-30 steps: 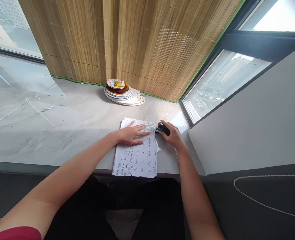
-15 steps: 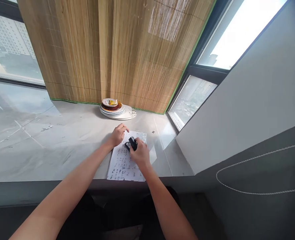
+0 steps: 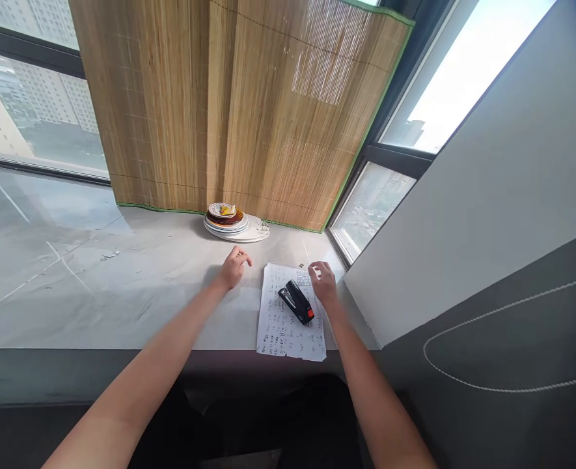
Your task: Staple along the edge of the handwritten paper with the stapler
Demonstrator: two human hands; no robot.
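A black stapler point(image 3: 296, 302) with a red tip lies slantwise on a handwritten sheet of paper point(image 3: 273, 332), with no hand on it. My left hand point(image 3: 232, 268) is over the counter, left of the paper and apart from it, fingers loosely bent and nothing in them. Beside the paper's upper right edge is my right hand point(image 3: 325, 283), its fingers bent and apart with nothing visible in them. Whether it touches the paper I cannot tell. Small dark bits point(image 3: 301, 265), too tiny to name, lie just past the paper's top edge.
Stacked plates point(image 3: 225, 225) with a small yellow packet point(image 3: 227, 210) on top stand at the back of the counter point(image 3: 180, 247). Behind them hangs a bamboo blind point(image 3: 248, 117). A white wall point(image 3: 463, 234) slants up at the right, with a looped cord point(image 3: 493, 389) hanging before it.
My right hand has let go of the stapler and moved right. The paper, with the stapler now lying on it, has shifted right, away from my left hand.
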